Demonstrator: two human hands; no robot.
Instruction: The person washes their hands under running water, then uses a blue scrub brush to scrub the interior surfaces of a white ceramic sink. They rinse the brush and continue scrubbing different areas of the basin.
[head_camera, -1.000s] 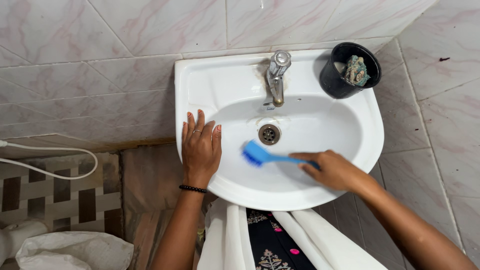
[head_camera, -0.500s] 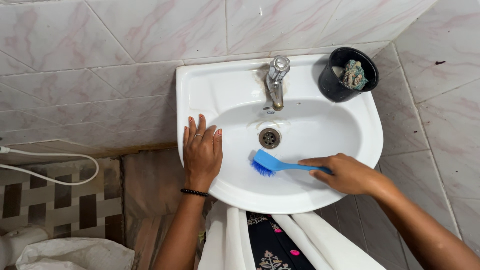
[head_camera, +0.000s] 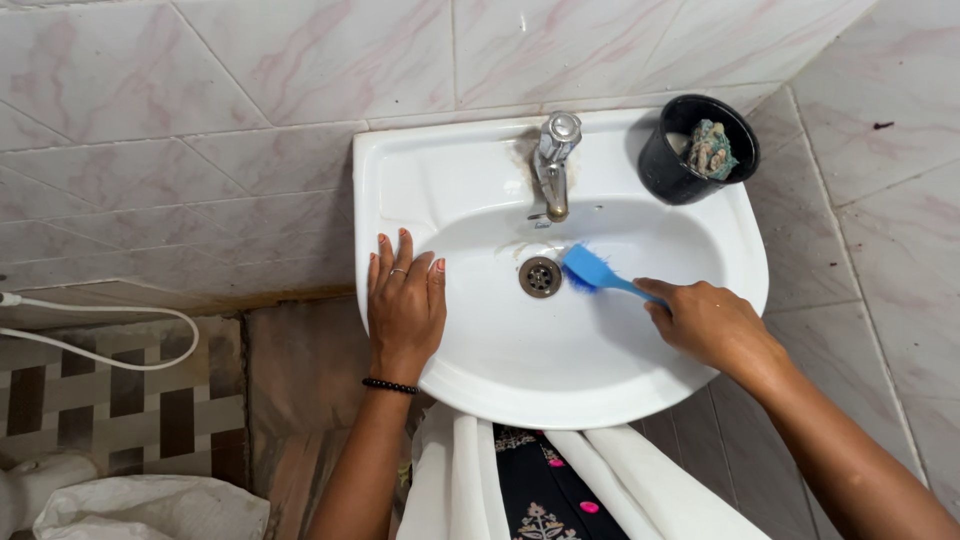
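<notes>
Pink-veined marble tiles (head_camera: 250, 90) cover the wall behind a white ceramic washbasin (head_camera: 600, 370) fixed into the corner, and the same tiles run down the right side. On the basin's back ledge stands a chrome tap (head_camera: 553, 160), with brownish staining about its base, and at the right back corner sits a round black cup (head_camera: 668, 170) holding a crumpled greenish scrubbing pad (head_camera: 711, 148). A metal drain (head_camera: 540, 277) lies in the middle of the bowl, just below the tap.

The right hand (head_camera: 708, 322) is closed around the handle of a blue scrubbing brush (head_camera: 592, 270), whose bristled head presses on the bowl just right of the drain, nearly touching its rim. The left hand (head_camera: 405, 300) holds nothing; it lies flat and open, fingers together, on the basin's left rim, with a ring on one finger and a black bead bracelet (head_camera: 390, 385) at the wrist.

Below the basin's front edge hangs white cloth with a black flowered panel (head_camera: 540, 495). To the left, a white cable (head_camera: 100, 345) loops over brown-and-white patterned floor tiles (head_camera: 130, 400), and a white sack (head_camera: 150, 510) lies in the lower left corner
</notes>
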